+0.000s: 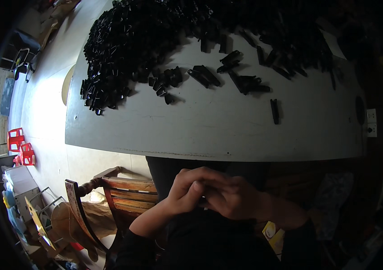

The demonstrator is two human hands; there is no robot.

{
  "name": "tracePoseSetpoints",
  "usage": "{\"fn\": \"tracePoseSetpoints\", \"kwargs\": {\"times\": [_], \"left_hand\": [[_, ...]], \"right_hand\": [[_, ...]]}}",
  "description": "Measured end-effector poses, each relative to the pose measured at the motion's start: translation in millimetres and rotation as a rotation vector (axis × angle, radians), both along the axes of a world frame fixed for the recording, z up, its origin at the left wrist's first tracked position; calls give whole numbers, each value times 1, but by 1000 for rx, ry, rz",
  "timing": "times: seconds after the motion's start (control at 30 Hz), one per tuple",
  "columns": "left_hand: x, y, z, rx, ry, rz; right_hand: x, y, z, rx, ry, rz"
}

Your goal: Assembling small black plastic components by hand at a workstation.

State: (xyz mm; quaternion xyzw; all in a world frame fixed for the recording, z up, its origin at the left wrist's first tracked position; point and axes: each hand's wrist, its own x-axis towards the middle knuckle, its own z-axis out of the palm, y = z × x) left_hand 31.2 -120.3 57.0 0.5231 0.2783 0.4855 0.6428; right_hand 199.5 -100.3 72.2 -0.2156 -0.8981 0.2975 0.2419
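My left hand (184, 191) and my right hand (231, 198) meet in front of my body, below the near table edge. Their fingers are bent and folded over one another, with the left thumb raised. Whatever lies between the palms, if anything, is hidden. On the white table (191, 130) beyond them, a large heap of small black curved pieces (115, 49) covers the far left. Several longer, narrow black pieces (245, 83) are scattered toward the middle and right. One such slim black piece (275, 111) lies apart, closest to my hands.
A slatted wooden chair (131, 193) stands to my left, with brown paper (77, 220) beside it. Farther left are red stools (27, 154) and cardboard boxes (23, 184). A wall socket (371, 123) is past the table's right end. A yellow box (276, 238) sits low at right.
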Motion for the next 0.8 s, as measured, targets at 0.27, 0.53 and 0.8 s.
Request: {"fn": "tracePoseSetpoints", "kwargs": {"times": [0.27,0.53,0.8], "left_hand": [[-3,-8,-7,-131,-137,117],[-38,62,-26,436,811,722],[-75,100,-44,488,1249,582]], "right_hand": [[-12,7,-17,-104,31,70],[-28,86,-32,61,-251,-213],[-64,166,-55,349,-449,-551]]}}
